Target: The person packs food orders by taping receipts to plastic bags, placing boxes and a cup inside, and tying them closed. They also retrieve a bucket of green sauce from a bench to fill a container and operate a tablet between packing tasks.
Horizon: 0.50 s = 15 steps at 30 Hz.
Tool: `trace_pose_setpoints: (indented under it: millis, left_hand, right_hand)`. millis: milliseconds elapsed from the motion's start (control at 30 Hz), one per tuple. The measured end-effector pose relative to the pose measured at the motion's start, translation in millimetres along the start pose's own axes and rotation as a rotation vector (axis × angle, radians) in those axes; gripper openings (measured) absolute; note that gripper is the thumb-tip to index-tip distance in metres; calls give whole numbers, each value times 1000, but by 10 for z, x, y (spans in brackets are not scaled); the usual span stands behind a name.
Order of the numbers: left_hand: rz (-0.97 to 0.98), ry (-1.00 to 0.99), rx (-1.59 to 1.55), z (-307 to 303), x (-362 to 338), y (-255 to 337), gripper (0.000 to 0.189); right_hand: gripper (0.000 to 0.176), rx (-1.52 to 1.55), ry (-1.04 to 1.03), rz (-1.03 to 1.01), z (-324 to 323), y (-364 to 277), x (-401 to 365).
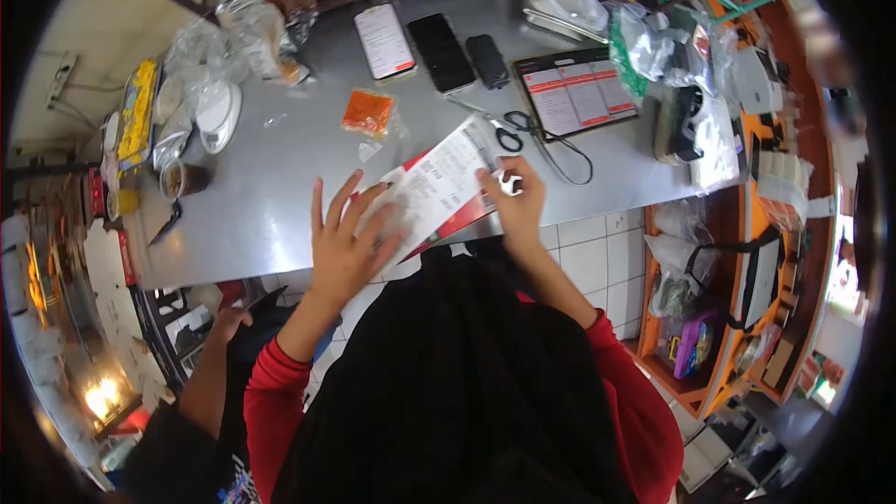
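Observation:
A long white printed receipt (pixel 439 184) lies slantwise over a red paper or packet (pixel 464 216) at the near edge of the metal table. My left hand (pixel 350 243) rests on the receipt's lower left part with its fingers spread. On the right side, my right hand (pixel 516 201) pinches the receipt's edge between thumb and fingers. Black-handled scissors (pixel 509 137) lie just beyond my right hand. A small clear bag with orange contents (pixel 369 112) sits farther back on the left.
Phones (pixel 385 42) and a tablet (pixel 577 93) lie on the metal table (pixel 271 177). Plastic bags (pixel 653 47) crowd the back right. A scale (pixel 219 119) and a jar (pixel 184 179) stand left. Another person's arm (pixel 210 364) shows at lower left. Orange shelves (pixel 728 355) stand right.

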<state>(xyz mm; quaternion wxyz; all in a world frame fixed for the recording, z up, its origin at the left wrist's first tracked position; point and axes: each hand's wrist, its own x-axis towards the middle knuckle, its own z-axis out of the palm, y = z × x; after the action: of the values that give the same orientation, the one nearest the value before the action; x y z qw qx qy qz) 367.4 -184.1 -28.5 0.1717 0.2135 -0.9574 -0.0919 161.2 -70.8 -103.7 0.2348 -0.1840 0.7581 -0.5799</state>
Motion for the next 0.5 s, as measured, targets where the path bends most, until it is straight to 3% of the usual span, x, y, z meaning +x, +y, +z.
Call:
trace_pose_setpoints:
  millis: [67, 167, 200, 300, 333, 367, 400, 467, 500]
  left_hand:
    - [39, -178, -97, 22, 132, 228, 54]
    - [137, -455, -25, 241, 230, 217, 52]
    - [126, -456, -71, 234, 296, 129, 50]
    - [51, -456, -235, 92, 492, -19, 46]
    - [10, -447, -307, 46, 578, 35, 45]
    - [-36, -317, -333, 63, 653, 162, 39]
    - [-58, -186, -404, 100, 772, 339, 37]
    - [-106, 84, -533, 266, 1103, 865, 32]
    - [-71, 193, -678, 458, 1365, 1226, 26]
  right_hand:
    - [26, -88, 54, -312, 61, -17, -63]
    - [35, 2, -4, -201, -20, -7, -56]
    - [37, 3, -28, -169, -119, -108, -11]
    - [35, -147, 212, -354, -933, -68, 439]
    - [30, -242, 312, -521, -1385, 58, 725]
    - [25, -421, 479, -508, -1842, 77, 948]
    - [32, -476, 524, -448, -2326, 75, 1144]
    - [41, -892, 809, -115, -2927, 179, 1520]
    - [45, -758, 656, -112, -3268, 426, 1738]
